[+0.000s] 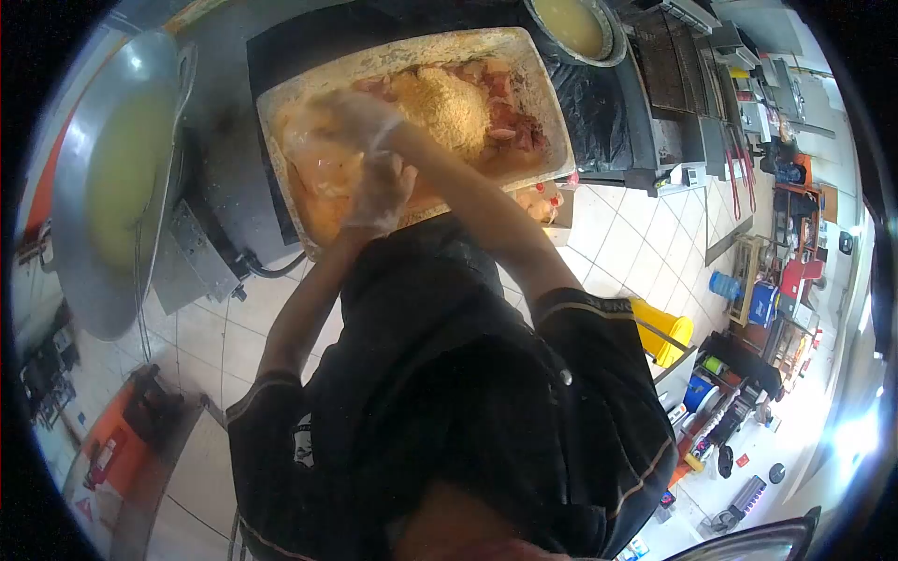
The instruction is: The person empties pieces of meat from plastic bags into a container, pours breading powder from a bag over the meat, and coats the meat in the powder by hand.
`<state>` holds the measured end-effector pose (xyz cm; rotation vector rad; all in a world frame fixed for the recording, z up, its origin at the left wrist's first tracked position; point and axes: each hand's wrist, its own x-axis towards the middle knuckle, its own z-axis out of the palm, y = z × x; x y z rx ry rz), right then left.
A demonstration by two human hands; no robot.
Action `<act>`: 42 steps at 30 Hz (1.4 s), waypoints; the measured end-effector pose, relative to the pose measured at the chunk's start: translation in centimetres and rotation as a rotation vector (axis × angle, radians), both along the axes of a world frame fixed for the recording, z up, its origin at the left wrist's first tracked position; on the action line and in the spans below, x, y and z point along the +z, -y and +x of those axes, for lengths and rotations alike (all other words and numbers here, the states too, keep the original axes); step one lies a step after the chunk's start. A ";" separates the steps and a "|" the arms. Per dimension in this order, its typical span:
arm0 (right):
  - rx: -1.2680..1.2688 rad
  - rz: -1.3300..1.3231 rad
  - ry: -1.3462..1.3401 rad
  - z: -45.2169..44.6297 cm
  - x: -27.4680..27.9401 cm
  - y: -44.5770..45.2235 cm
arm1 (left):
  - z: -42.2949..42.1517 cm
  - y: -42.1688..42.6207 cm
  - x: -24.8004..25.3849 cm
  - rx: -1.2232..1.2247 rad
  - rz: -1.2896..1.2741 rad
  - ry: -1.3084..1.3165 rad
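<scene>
A large rectangular tray (552, 140) holds reddish raw meat (510, 112), a heap of pale yellow breading (449, 107) and paler coated pieces at its left end. Over the left part of the tray is my right hand (351, 120), in a clear glove and smeared by motion, so its fingers are unclear. My left hand (379, 192), gloved too, is at the tray's near edge just below the right one, with its thumb raised. Whether either hand grips a piece cannot be made out.
At the left stands a big metal pan (70, 206) of yellowish liquid. A metal bowl (613, 47) of pale liquid sits behind the tray's right corner. Below the tray's right side is a box (559, 229). A yellow bucket (664, 332) and shelves stand to the right.
</scene>
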<state>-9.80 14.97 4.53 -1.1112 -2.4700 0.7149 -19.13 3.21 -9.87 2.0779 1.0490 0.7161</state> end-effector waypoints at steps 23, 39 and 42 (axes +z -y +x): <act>-0.466 -0.438 0.686 16.8 -12.4 -1.4 | 10.1 -15.1 5.6 0.207 0.135 -0.942; -0.449 -0.168 0.584 23.6 -14.4 -6.1 | 14.6 -14.6 -0.9 0.476 0.421 -0.641; -0.380 -0.129 0.576 24.5 -14.4 -6.7 | 15.0 -15.2 -0.4 0.532 0.427 -0.629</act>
